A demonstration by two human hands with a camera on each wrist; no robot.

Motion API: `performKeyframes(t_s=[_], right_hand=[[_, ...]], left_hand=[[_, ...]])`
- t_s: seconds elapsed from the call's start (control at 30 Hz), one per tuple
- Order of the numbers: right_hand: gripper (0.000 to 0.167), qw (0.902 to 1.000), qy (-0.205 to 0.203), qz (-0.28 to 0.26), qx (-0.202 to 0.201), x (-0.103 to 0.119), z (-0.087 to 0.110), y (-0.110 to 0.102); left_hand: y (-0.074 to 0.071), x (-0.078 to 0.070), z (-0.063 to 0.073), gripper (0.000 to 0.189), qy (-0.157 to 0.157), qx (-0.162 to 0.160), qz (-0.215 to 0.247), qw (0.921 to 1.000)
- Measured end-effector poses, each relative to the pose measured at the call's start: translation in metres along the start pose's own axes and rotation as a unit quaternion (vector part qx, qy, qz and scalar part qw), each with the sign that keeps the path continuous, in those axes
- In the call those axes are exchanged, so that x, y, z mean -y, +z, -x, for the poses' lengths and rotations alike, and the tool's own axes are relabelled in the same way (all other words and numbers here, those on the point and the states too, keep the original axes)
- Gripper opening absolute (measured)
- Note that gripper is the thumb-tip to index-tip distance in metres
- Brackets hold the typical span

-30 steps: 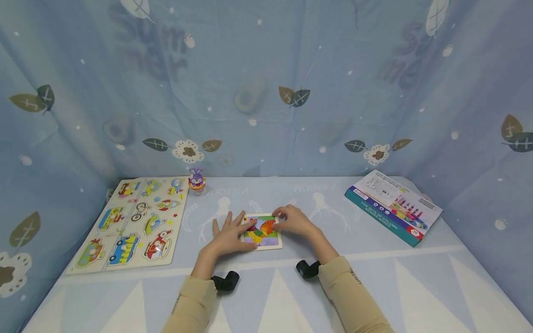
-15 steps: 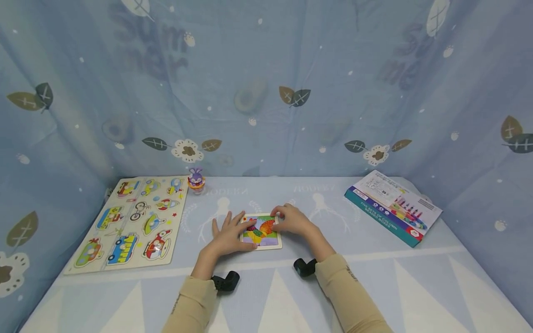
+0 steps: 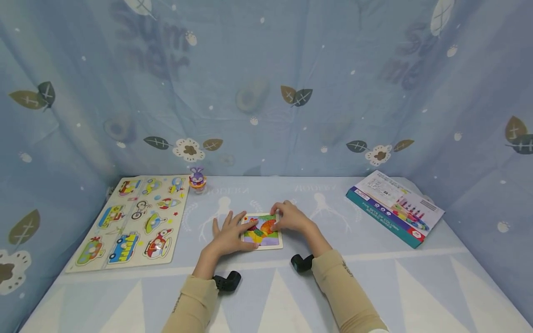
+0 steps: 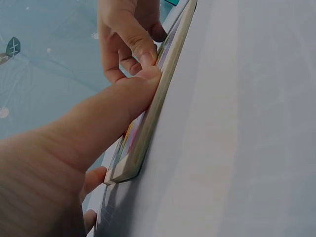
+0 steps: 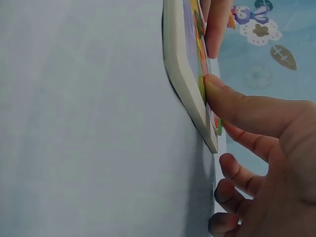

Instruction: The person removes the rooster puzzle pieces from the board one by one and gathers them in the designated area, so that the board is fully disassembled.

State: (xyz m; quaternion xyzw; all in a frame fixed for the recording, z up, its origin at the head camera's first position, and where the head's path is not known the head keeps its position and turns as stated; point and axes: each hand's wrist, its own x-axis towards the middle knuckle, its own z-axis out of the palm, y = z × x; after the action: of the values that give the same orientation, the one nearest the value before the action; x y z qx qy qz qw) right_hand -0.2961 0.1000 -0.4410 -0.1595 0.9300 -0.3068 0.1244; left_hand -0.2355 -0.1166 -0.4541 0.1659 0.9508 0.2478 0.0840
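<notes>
A small tray puzzle (image 3: 266, 241) with a pale frame and a bright, bird-like picture lies flat on the table between the hands. My left hand (image 3: 228, 236) spreads over its left side; in the left wrist view the thumb (image 4: 131, 94) lies straight across the picture. At the upper right corner my right hand (image 3: 291, 217) bends thumb and forefinger. The right wrist view has the right thumb (image 5: 237, 103) on the picture face, pinching a puzzle piece (image 5: 219, 126) whose green corner sticks out past the frame. Part of that forefinger is hidden behind it.
A large vehicle peg puzzle board (image 3: 137, 222) lies at the left. Beside its far corner stands a purple rabbit figure (image 3: 197, 180). A beaded-boxes carton (image 3: 395, 208) lies at the right. Black wrist cameras (image 3: 228, 281) are on both wrists. A patterned curtain (image 3: 266, 92) hangs behind.
My right hand has shifted slightly left and away from me along the puzzle's upper right corner. My left hand and the tray puzzle stay put.
</notes>
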Motion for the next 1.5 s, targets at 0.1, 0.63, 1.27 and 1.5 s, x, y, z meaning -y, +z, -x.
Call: performKeyframes(t_s=[0.1, 0.63, 1.27, 1.5], right_hand=[[0.034, 0.9997, -0.016, -0.017, -0.004, -0.001, -0.001, 0.0], [0.029, 0.9873, 0.023, -0.156, -0.015, -0.002, 0.004, 0.0], [0.03, 0.9432, 0.11, -0.288, -0.123, -0.027, 0.025, -0.02], [0.037, 0.9377, 0.118, -0.292, -0.148, -0.038, 0.034, -0.029]], left_hand=[[0.001, 0.0, -0.001, 0.07, 0.001, -0.002, -0.006, 1.0], [0.002, -0.001, -0.002, 0.07, 0.008, -0.004, -0.009, 0.9999], [0.001, 0.002, -0.003, 0.068, 0.014, -0.007, 0.017, 0.9997], [0.0, 0.002, -0.001, 0.069, 0.017, -0.004, 0.022, 0.9996]])
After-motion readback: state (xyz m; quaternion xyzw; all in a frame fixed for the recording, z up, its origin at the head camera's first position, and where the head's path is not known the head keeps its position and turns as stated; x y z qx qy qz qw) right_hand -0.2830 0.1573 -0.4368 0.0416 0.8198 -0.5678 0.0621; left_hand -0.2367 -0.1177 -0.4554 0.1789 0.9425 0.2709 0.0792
